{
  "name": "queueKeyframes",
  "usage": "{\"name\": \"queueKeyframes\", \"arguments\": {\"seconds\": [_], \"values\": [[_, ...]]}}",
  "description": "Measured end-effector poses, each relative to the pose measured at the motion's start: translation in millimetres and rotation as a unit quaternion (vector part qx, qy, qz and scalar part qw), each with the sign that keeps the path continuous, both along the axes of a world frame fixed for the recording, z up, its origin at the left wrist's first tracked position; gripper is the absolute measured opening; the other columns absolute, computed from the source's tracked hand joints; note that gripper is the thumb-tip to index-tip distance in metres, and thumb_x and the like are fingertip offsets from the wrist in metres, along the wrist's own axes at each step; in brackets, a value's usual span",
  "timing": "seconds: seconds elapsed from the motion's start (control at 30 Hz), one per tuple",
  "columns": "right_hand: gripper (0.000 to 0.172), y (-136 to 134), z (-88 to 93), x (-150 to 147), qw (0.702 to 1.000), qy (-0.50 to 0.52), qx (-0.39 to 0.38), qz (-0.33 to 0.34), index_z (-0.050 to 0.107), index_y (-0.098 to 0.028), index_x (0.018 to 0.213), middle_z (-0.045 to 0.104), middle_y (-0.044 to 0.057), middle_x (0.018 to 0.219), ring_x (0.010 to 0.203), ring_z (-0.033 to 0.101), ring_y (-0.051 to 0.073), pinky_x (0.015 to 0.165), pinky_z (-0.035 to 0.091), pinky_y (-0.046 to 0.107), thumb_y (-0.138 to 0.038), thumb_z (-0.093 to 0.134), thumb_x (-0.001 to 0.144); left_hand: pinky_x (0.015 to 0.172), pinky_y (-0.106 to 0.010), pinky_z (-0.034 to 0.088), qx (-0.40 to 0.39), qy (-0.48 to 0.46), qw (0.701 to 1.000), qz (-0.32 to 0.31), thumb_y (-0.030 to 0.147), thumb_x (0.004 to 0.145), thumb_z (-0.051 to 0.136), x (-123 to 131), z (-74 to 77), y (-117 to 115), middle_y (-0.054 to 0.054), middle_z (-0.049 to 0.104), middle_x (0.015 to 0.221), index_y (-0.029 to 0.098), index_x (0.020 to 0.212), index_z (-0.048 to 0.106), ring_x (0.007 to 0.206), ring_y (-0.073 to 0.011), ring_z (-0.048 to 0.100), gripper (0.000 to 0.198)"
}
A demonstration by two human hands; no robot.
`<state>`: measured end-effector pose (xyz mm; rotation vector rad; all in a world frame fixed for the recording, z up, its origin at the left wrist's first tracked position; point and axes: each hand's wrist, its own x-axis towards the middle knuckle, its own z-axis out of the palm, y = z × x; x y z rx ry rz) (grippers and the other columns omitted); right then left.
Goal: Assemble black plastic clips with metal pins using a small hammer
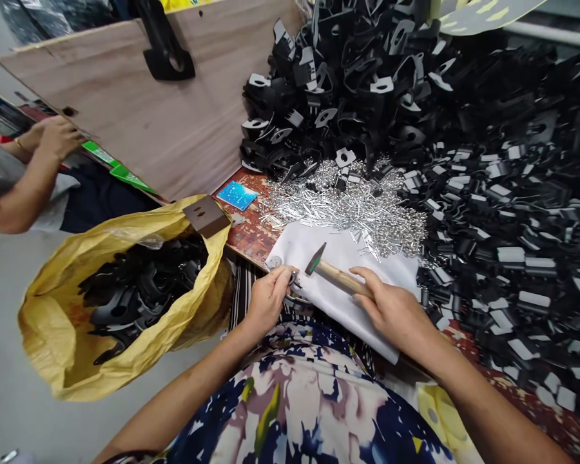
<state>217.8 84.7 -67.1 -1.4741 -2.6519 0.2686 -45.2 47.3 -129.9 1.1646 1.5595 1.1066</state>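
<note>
My right hand (391,306) is wrapped round the wooden handle of a hammer (338,276), its dark head raised toward the left over a white sheet (297,245). Close to the hammer head, my left hand (270,293) pinches a small dark part (293,278) at the near edge of the sheet. Fingers cover most of that part, so its full shape is hidden. Just beyond the sheet lies a heap of shiny metal pins (338,200).
A pile of black clip-like parts (507,258) spreads along the right and back. On the left stands a yellow sack (58,341) of black parts. A wooden board (198,116) rises behind it, with another person's hands (58,138) beyond. A blue packet (237,195) lies near the board.
</note>
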Motion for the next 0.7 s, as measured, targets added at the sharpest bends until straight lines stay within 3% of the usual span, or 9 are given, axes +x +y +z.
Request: {"name": "queueKeyframes", "arguments": {"seconds": [0.13,0.23,0.37,0.53,0.7], "values": [[0.054,-16,12.1,0,0.98,0.157,0.117,0.026,0.044,-0.031,0.154,0.074,0.005,0.105,0.082,0.071,0.018,0.068,0.052,0.029,-0.02,0.052,0.102,0.064,-0.027,0.038,0.046,0.049,0.998,0.007,0.042,0.103,0.04,2,-6.0,1,0.002,0.054,0.062,0.019,0.093,0.073,0.063,-0.0174,0.055,0.041],[0.06,-23,-0.1,-10,0.973,0.152,0.166,0.047,0.037,-0.029,0.159,0.071,0.003,0.09,0.069,0.066,0.016,0.062,0.05,0.028,-0.016,0.051,0.102,0.064,-0.027,0.038,0.056,0.053,0.997,0.021,0.04,0.105,0.038,1,-7.7,-1,0.003,0.052,0.062,0.02,0.087,0.069,0.062,-0.0173,0.055,0.042],[0.059,-22,-17.6,-17,0.986,0.042,0.14,0.078,0.035,-0.024,0.16,0.064,0.0,0.076,0.059,0.059,0.015,0.054,0.046,0.024,-0.015,0.043,0.102,0.063,-0.027,0.036,0.062,0.059,0.996,0.029,0.04,0.104,0.039,1,-7.4,0,0.003,0.051,0.061,0.02,0.084,0.067,0.06,-0.0172,0.053,0.04],[0.071,-25,-6.2,-13,0.974,0.112,0.183,0.071,0.023,-0.026,0.165,0.069,0.004,0.086,0.066,0.063,0.015,0.061,0.05,0.025,-0.014,0.049,0.1,0.062,-0.027,0.035,0.065,0.032,0.997,0.042,0.041,0.101,0.047,0,-6.1,1,0.003,0.052,0.059,0.022,0.073,0.062,0.058,-0.0173,0.05,0.037],[0.06,-21,-21.8,-18,0.993,0.024,0.093,0.074,0.035,-0.027,0.16,0.066,0.0,0.078,0.06,0.062,0.015,0.052,0.046,0.025,-0.015,0.043,0.101,0.063,-0.031,0.035,0.054,0.024,0.998,0.037,0.043,0.102,0.046,0,-7.8,0,0.001,0.052,0.062,0.022,0.076,0.062,0.06,-0.0189,0.051,0.037]]}}
